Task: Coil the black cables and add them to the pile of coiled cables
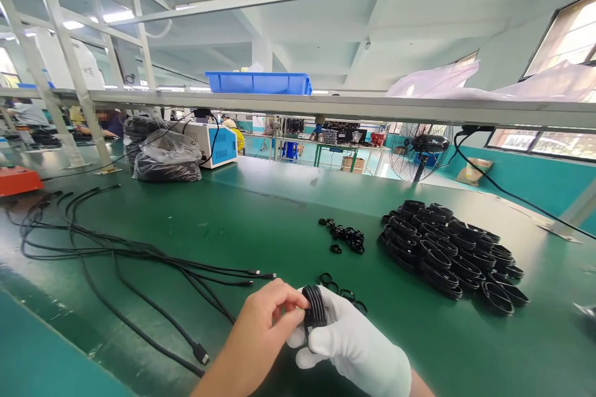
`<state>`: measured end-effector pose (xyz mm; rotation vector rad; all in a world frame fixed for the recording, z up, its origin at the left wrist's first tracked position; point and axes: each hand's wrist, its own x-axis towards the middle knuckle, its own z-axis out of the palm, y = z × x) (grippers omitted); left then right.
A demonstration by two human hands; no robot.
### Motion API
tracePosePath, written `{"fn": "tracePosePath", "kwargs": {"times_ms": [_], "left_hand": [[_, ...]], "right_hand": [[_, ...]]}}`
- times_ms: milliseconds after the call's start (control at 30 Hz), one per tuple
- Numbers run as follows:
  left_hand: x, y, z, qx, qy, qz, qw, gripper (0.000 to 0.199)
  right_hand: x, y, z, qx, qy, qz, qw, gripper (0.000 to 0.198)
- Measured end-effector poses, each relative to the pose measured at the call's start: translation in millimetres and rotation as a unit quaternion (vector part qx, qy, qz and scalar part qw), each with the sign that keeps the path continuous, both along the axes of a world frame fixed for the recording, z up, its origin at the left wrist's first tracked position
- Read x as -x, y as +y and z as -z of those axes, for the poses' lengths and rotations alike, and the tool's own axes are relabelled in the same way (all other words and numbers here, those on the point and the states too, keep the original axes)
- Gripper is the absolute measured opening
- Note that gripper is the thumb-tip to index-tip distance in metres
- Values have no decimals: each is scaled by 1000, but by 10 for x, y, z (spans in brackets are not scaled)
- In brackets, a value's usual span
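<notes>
Head view. We hold a coiled cable (315, 305) in front of us, above the near part of the green tabletop (261, 198). Its black windings lie side by side; fingers cover part of its lower section.

Our right hand (344, 338) wears a white glove and is clamped on the coil from the right, with the thumb across the lower front. Our left hand (274, 316) is bare; its thumb and fingers are closed on the left edge of the coil. The two hands are close together, with the coil between them.

To the left, loose cables (149, 252) extend across the tabletop, with several small plugs pointing toward our left hand. A larger connector (200, 353) lies near our left forearm.

Just beyond our right hand, we see a group of black rings (332, 286), partly hidden by the glove. A second cluster of rings (357, 240) lies farther back. To the right of both groups, we see a pile of coils (442, 248), stacked and leaning on one another.

At the rear left, a filled plastic bag (167, 152) rests beside a white and blue machine (221, 146). An orange box (18, 181) is cut off by the left edge. Overhead, a shelf (279, 100) carries a blue bin (258, 82) and, to the right, translucent plastic sheeting (437, 82). A black fan (421, 146) stands behind the tabletop.
</notes>
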<state>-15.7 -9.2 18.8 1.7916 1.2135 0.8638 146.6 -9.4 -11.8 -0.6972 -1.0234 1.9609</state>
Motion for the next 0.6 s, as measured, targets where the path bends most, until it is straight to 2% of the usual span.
{"fn": "tracePosePath", "kwargs": {"times_ms": [200, 333, 400, 433, 500, 567, 600], "left_hand": [[-42, -56, 31, -44, 43, 41, 997, 16], [53, 13, -9, -21, 7, 21, 1000, 11], [123, 86, -28, -4, -32, 12, 999, 19], [152, 125, -30, 9, -48, 24, 998, 22], [183, 200, -14, 58, -79, 96, 991, 28], [177, 261, 30, 109, -132, 175, 970, 33], [165, 286, 59, 123, -161, 193, 960, 33]], "right_hand": [[26, -8, -29, -23, -18, -10, 1000, 37], [-44, -9, 28, -7, 56, -51, 997, 42], [-67, -17, 48, 14, 115, -80, 990, 49], [-72, -24, 54, 26, 137, -100, 985, 51], [-65, -36, 62, 44, 161, -152, 974, 53], [-43, -41, 80, 60, 160, -191, 967, 55], [-30, -39, 96, 66, 156, -194, 966, 56]]}}
